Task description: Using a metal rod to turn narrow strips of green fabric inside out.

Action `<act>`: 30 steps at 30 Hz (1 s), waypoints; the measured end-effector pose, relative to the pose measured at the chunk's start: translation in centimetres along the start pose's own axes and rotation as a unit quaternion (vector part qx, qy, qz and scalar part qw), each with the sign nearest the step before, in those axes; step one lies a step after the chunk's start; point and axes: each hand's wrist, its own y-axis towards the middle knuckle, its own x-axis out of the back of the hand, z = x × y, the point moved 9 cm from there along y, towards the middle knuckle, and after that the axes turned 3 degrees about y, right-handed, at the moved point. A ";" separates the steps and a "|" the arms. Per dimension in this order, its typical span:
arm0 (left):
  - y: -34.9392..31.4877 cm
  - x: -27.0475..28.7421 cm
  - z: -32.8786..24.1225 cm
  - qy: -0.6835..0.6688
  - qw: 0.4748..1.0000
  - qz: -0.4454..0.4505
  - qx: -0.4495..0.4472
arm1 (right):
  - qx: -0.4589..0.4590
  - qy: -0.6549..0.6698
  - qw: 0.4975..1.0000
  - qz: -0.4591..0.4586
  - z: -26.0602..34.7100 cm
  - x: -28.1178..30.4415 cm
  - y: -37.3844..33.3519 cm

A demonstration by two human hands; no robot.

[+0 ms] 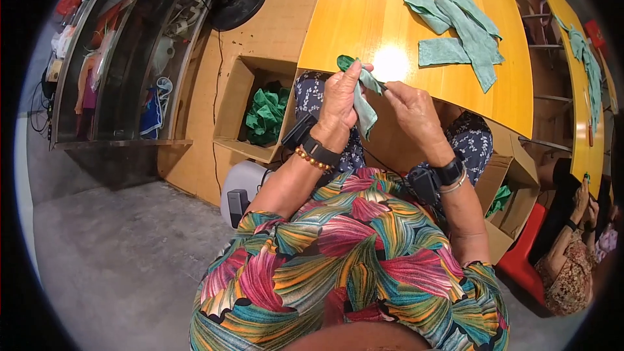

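My left hand (341, 94) is closed on a strip of pale green cloth (366, 114), just off the near edge of the yellow table. A darker green bit of cloth (345, 62) pokes out above its thumb. The strip's lower end hangs down over my lap. My right hand (416, 114) pinches at the strip's right side. Something small and dark shows at its fingertips, too small to name. On the table (351, 10), several pale green cloth strips (458, 32) lie in a loose, crossed heap to the right of my hands.
Left of my knees stands an open cardboard box (234, 101) holding dark green cloth (266, 114). Another cardboard box (513, 175) is at my right. Metal shelving (123, 58) and a black round base (240, 6) stand at left. A co-worker (572, 257) sits far right, by a red chair (526, 260).
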 end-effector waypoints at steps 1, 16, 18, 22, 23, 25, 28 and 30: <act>0.0 0.3 0.7 -0.008 1.000 0.001 0.018 | -0.002 0.001 1.000 -0.001 -1.1 -1.4 0.3; -0.4 0.3 -5.0 0.010 0.999 0.013 -0.044 | -0.089 0.215 0.968 0.093 0.4 0.0 -1.9; -0.5 -0.2 -4.9 0.020 0.999 0.019 -0.040 | -0.058 0.165 0.981 0.087 0.7 0.5 -1.6; -0.9 -0.9 -4.9 0.032 0.998 0.037 -0.044 | 0.025 0.046 0.997 0.047 1.9 1.9 -1.0; -0.7 -0.8 -4.6 0.036 0.997 0.048 -0.043 | 0.026 0.047 0.997 0.047 1.8 1.6 -1.0; -0.9 -1.1 -4.5 0.040 0.998 0.027 -0.043 | 0.017 0.082 0.995 0.051 1.3 0.6 -0.9; -1.3 -2.3 -1.9 -0.052 0.994 0.088 0.027 | -0.059 0.175 0.981 0.058 0.2 -1.1 -0.7; -1.2 -2.1 -1.8 -0.055 0.995 0.076 0.016 | -0.053 0.176 0.982 0.054 0.2 -1.5 -0.3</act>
